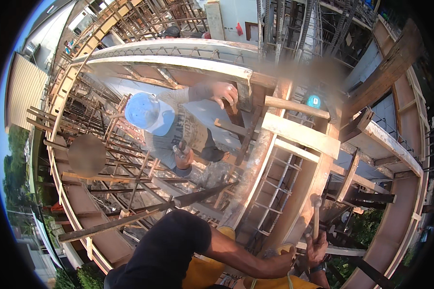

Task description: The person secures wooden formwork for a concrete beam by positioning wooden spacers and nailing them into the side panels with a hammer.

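A hammer (316,219) stands upright in my right hand (316,250), head up, beside the wooden side board of a long beam form. A dark band circles that wrist. My left hand (283,262) is closed near the form's near end, close to my right hand; what its fingers hold, if anything, I cannot make out. Inside the form (294,226) lies a cage of steel bars (276,185). A pale plank (301,135) crosses the top of the form, with a narrower wooden strip (296,150) in front of it.
At left, a co-worker in a light blue cap (149,113) stands lower down, one hand on timber, the other gripping a dark object (182,149). A teal round object (313,101) sits beyond the plank. A thick post (386,72) leans at right. Wooden props (144,214) and open gaps surround me.
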Demonstrator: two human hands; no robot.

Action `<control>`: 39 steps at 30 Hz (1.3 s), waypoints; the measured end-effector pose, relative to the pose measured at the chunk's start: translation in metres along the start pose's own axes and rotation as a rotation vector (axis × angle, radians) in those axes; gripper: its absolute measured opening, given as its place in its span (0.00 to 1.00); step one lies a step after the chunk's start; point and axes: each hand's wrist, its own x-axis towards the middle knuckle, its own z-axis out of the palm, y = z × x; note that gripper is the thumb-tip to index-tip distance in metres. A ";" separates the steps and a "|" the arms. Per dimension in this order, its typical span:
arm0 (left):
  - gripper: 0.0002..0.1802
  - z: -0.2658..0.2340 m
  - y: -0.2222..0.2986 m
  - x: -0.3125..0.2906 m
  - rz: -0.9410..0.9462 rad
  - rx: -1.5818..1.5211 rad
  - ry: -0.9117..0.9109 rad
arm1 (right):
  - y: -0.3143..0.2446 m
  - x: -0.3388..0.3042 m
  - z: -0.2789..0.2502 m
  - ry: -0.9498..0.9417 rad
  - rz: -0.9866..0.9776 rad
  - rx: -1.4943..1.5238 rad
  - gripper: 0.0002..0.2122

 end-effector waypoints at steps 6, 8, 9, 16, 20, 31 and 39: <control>0.14 0.014 0.013 -0.018 -0.015 0.016 0.024 | 0.012 -0.023 0.029 -0.149 -0.084 -0.062 0.18; 0.14 0.027 0.017 -0.018 0.056 -0.003 -0.022 | 0.010 -0.026 0.032 -0.160 -0.142 -0.079 0.18; 0.14 0.041 0.027 -0.012 0.087 -0.029 -0.034 | 0.011 -0.026 0.032 -0.179 -0.161 -0.105 0.19; 0.13 -0.031 0.000 -0.069 0.017 0.051 0.035 | 0.022 -0.021 0.032 -0.250 -0.071 -0.132 0.20; 0.12 0.033 0.036 -0.023 0.125 -0.129 -0.086 | 0.012 -0.015 0.025 -0.268 -0.097 -0.199 0.20; 0.11 0.040 0.035 -0.044 -0.046 -0.412 0.160 | 0.010 -0.006 0.023 -0.341 -0.048 -0.238 0.21; 0.08 0.044 0.023 -0.039 0.076 -0.495 0.241 | 0.007 -0.001 0.023 -0.366 -0.017 -0.236 0.19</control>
